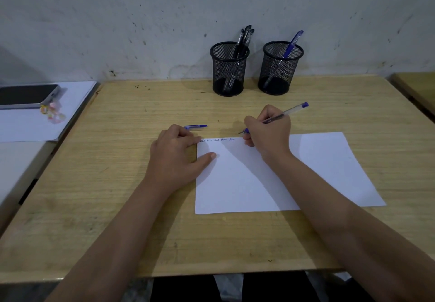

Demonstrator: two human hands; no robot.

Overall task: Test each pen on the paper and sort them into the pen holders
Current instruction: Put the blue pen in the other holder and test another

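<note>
while our right hand (268,132) pinches a blue pen (274,118), its tip points down-left at the top edge of the paper (317,167) and its capless end slants up to the right. our left hand (175,153) lies flat, fingers straight, pressing the paper's left corner beside a row of scribbled words. just beyond the left fingers a blue cap (195,126) lies sideways. farther past both hands stand two mesh holders: the left holder (229,71) with black pens, the right holder (280,68) with one blue pen leaning right.
</note>
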